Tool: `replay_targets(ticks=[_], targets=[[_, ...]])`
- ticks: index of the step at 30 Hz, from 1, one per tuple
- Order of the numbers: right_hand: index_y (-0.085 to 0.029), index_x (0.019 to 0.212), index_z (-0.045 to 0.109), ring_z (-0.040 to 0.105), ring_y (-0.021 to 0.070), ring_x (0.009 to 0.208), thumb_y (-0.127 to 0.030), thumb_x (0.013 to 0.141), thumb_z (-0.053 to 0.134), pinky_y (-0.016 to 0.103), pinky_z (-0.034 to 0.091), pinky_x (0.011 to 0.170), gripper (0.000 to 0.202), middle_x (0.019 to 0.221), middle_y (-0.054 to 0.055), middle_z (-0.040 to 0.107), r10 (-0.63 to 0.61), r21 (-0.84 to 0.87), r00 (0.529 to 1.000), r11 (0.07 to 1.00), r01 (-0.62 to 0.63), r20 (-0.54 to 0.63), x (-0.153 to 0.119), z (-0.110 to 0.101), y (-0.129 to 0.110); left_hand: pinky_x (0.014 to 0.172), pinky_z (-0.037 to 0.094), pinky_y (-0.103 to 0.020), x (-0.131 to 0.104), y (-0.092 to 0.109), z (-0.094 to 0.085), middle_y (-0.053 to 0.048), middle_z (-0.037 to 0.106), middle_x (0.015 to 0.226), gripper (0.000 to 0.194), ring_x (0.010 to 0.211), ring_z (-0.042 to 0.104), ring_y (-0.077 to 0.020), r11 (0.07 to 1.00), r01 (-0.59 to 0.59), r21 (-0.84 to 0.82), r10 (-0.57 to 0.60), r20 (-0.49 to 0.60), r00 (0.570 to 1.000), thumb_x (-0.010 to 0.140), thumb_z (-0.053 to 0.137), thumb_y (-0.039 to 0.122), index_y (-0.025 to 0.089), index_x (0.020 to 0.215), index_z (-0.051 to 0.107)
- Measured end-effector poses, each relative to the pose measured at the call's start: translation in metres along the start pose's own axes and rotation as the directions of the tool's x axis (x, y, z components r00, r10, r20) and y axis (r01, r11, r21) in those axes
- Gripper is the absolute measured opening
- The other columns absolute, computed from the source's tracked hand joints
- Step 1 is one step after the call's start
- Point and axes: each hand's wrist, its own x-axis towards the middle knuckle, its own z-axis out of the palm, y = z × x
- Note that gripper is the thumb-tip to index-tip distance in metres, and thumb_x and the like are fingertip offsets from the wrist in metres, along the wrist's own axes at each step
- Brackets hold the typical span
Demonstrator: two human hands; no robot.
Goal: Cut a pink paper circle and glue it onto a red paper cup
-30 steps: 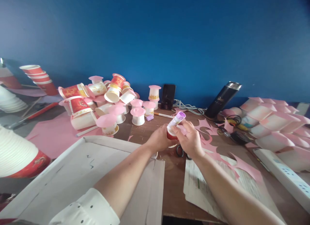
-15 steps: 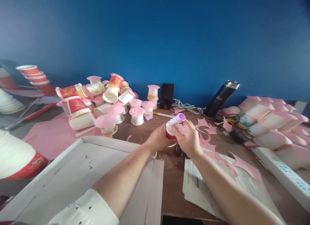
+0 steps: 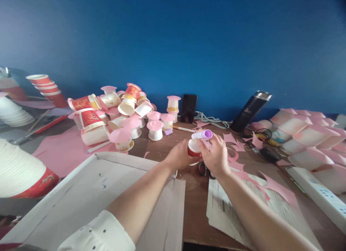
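My left hand [image 3: 180, 155] is closed around a red paper cup [image 3: 194, 150], whose pale round base faces up. My right hand [image 3: 215, 153] grips a purple and white glue stick [image 3: 201, 134], held slantwise over the cup's base at its far edge. A small purple cap [image 3: 168, 131] lies on the table beyond my hands. Just below my right hand are black scissors [image 3: 202, 169], partly covered. Several cups topped with pink paper discs, one of them a white cup [image 3: 155, 130], stand behind to the left.
At left lie a white cardboard tray [image 3: 81, 193], a long stack of cups [image 3: 21, 171] and pink paper [image 3: 59, 150]. A phone [image 3: 189, 108] and a black flask [image 3: 250, 112] lean by the blue wall. Pink-topped cups [image 3: 305, 150] and a power strip [image 3: 320, 189] are at right.
The glue stick has tipped lower and slid toward the cup's far edge, showing more of the pale base. The whole view has shifted slightly. Both hands keep their hold.
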Motion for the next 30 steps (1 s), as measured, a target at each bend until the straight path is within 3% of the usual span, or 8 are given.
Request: replay_targets(ticks=[6, 11, 13, 19, 24, 27, 30], targets=[[-0.023, 0.102, 0.063, 0.056, 0.028, 0.094, -0.037, 0.082, 0.059, 0.046, 0.042, 0.087, 0.024, 0.094, 0.007, 0.067, 0.001, -0.041, 0.999, 0.999, 0.001, 0.054, -0.002, -0.003, -0.001, 0.074, 0.048, -0.032, -0.001, 0.0, 0.0, -0.007, 0.066, 0.099, 0.046, 0.089, 0.063, -0.024, 0.999, 0.02, 0.029, -0.02, 0.022, 1.0, 0.065, 0.072, 0.044, 0.019, 0.1, 0.056], [-0.021, 0.102, 0.059, 0.061, 0.0221, 0.085, -0.044, 0.088, 0.052, 0.036, 0.048, 0.075, 0.028, 0.093, 0.006, 0.067, 0.274, 0.268, 0.962, 0.925, -0.267, 0.013, 0.002, -0.01, 0.006, 0.072, 0.048, -0.033, -0.003, 0.004, -0.002, -0.006, 0.066, 0.098, 0.051, 0.088, 0.063, -0.0252, 0.997, 0.079, 0.019, -0.079, 0.011, 0.997, 0.063, 0.072, 0.051, 0.02, 0.1, 0.055], [-0.021, 0.104, 0.059, 0.062, 0.0218, 0.086, -0.045, 0.088, 0.052, 0.035, 0.048, 0.075, 0.03, 0.096, 0.006, 0.067, 0.314, 0.317, 0.949, 0.898, -0.304, 0.022, 0.003, -0.011, 0.009, 0.073, 0.047, -0.034, -0.003, 0.004, -0.002, -0.007, 0.065, 0.099, 0.053, 0.089, 0.062, -0.0259, 0.996, 0.084, 0.018, -0.084, 0.007, 0.996, 0.062, 0.072, 0.052, 0.021, 0.101, 0.055], [-0.021, 0.103, 0.061, 0.059, 0.0239, 0.091, -0.039, 0.086, 0.055, 0.039, 0.046, 0.082, 0.025, 0.095, 0.006, 0.066, 0.095, 0.146, 0.992, 0.984, -0.106, 0.085, -0.002, -0.013, 0.004, 0.073, 0.047, -0.034, -0.003, 0.001, -0.001, -0.006, 0.066, 0.097, 0.049, 0.087, 0.063, -0.0255, 0.997, 0.079, -0.007, -0.079, 0.02, 0.997, 0.064, 0.071, 0.048, 0.02, 0.101, 0.053], [-0.021, 0.111, 0.058, 0.056, 0.0271, 0.097, -0.033, 0.086, 0.053, 0.046, 0.04, 0.091, 0.028, 0.1, 0.008, 0.066, -0.078, -0.009, 0.989, 0.997, 0.079, 0.125, -0.003, -0.01, 0.002, 0.076, 0.048, -0.033, -0.001, -0.002, 0.001, -0.006, 0.066, 0.1, 0.045, 0.089, 0.064, -0.0242, 0.999, 0.034, -0.001, -0.034, 0.019, 0.999, 0.066, 0.071, 0.041, 0.02, 0.101, 0.054], [-0.021, 0.114, 0.058, 0.055, 0.0282, 0.099, -0.033, 0.086, 0.053, 0.047, 0.039, 0.092, 0.03, 0.103, 0.008, 0.066, -0.081, -0.081, 0.994, 0.993, 0.087, 0.079, -0.003, -0.007, 0.004, 0.076, 0.048, -0.034, -0.001, -0.002, 0.001, -0.007, 0.066, 0.1, 0.046, 0.089, 0.064, -0.0246, 0.999, 0.043, 0.008, -0.043, 0.008, 0.999, 0.065, 0.072, 0.042, 0.019, 0.101, 0.054], [-0.021, 0.11, 0.059, 0.058, 0.0258, 0.094, -0.036, 0.088, 0.054, 0.042, 0.044, 0.086, 0.027, 0.099, 0.008, 0.066, 0.022, 0.02, 1.0, 1.0, -0.022, 0.013, -0.003, -0.007, 0.004, 0.074, 0.048, -0.033, -0.002, 0.0, 0.001, -0.008, 0.066, 0.099, 0.047, 0.089, 0.064, -0.0249, 0.998, 0.057, 0.01, -0.057, 0.011, 0.998, 0.066, 0.071, 0.045, 0.019, 0.101, 0.054]])
